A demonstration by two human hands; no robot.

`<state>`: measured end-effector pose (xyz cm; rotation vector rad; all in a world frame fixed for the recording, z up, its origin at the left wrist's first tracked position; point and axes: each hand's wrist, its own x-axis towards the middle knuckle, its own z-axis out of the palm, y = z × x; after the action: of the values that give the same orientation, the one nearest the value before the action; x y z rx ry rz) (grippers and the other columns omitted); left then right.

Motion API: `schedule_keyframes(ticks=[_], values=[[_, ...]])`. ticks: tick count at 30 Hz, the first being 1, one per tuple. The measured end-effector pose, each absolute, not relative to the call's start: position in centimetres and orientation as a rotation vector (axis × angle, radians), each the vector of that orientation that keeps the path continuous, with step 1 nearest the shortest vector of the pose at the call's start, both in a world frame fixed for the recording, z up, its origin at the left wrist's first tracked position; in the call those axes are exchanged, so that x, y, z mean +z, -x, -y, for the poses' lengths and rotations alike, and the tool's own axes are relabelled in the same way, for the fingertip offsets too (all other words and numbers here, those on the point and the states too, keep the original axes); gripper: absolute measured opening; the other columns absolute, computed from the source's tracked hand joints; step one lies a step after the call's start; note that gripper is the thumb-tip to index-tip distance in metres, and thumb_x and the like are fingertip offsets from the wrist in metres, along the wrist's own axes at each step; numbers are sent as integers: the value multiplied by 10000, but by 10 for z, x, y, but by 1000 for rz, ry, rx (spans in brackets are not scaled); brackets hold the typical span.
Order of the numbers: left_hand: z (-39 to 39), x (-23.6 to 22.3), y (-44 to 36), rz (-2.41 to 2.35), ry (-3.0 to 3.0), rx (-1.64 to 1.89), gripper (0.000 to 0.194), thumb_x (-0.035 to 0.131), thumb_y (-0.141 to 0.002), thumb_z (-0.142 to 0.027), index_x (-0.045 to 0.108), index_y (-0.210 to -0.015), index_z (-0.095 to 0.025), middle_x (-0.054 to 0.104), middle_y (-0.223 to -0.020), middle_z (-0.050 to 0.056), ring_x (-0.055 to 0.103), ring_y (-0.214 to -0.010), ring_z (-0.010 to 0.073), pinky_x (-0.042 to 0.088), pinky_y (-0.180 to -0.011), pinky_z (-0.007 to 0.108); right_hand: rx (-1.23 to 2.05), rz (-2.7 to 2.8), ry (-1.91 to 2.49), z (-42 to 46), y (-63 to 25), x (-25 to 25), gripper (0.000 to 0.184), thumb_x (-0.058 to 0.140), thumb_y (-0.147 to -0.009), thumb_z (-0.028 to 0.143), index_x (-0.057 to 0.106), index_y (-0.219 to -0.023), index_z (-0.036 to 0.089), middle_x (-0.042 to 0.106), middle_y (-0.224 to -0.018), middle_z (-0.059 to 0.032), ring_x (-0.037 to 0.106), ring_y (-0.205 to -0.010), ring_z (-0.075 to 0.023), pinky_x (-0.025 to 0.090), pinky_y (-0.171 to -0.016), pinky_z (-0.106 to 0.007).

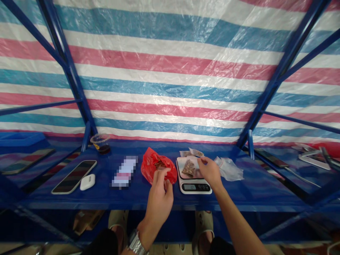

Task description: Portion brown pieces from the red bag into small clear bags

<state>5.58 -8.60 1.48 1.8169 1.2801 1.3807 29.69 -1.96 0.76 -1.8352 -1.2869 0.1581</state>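
My left hand [160, 194] is over the near right edge of a crumpled red plastic bag [148, 166], its fingers curled; what they hold, if anything, is hidden. Brown dried pieces [159, 164] lie inside that bag. On a white digital kitchen scale [182, 184] rests a small clear bag [188, 168] with brownish contents. My right hand [211, 173] is above the scale's right side, fingertips pinched at what looks like this small bag's right edge. Two more filled small bags [196, 152] lie behind the scale. Flat clear bags [230, 170] are right of my right hand.
To the left lie a phone [75, 177], a white earbud case [87, 182] and a blurred-out rectangular item [124, 172]. A plastic cup of dark liquid [102, 145] stands behind them. Blue metal posts [70, 71] flank the shelf; striped sheeting [170, 81] closes its back.
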Motion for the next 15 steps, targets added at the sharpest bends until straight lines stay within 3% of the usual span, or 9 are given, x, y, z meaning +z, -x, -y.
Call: schedule_keyframes(ticks=[6,10,12,15], values=[[85,15,-63,-1246,-1641,1410,325,481,-991,-279,616,-1282,-231,651,-1253,107,656,-1072,229,520,-955,385,356,1294,1336,24,-257,38,374,573,-911,524,694,-960,173,780,-896,-111,717,-818,-243,540,-783,-336],[73,11,-71,-1159,-1265,1448,508,546,-982,-443,536,-1438,-221,650,-1336,137,656,-1117,244,529,-935,354,398,1359,1261,29,-211,53,339,594,-915,503,707,-947,185,775,-878,-94,713,-801,-234,534,-774,-326],[67,10,-75,-1080,-1103,1398,580,598,-941,-517,548,-1434,-216,718,-1169,127,694,-941,233,547,-751,305,430,1373,1277,28,-192,54,318,589,-914,479,717,-943,189,777,-870,-88,717,-787,-233,534,-764,-326],[61,12,-80,-1003,-916,1373,636,633,-894,-595,573,-1393,-205,713,-861,51,617,-621,164,443,-519,241,447,1396,1327,20,-171,50,298,581,-904,440,731,-949,187,778,-839,-82,716,-744,-230,533,-730,-325]])
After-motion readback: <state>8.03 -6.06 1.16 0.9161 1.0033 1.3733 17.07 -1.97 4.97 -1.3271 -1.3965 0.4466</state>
